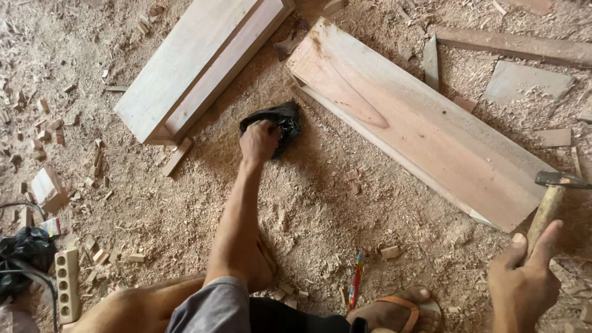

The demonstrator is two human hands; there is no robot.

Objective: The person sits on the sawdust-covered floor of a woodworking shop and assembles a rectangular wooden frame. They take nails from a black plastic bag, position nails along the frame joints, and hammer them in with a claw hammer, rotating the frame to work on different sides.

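Black plastic bag (280, 122) on sawdust under left hand (259, 140)

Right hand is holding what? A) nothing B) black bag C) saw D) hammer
D: the right hand grips the wooden handle of a hammer, its dark metal head up beside the board; the black bag is under the left hand.
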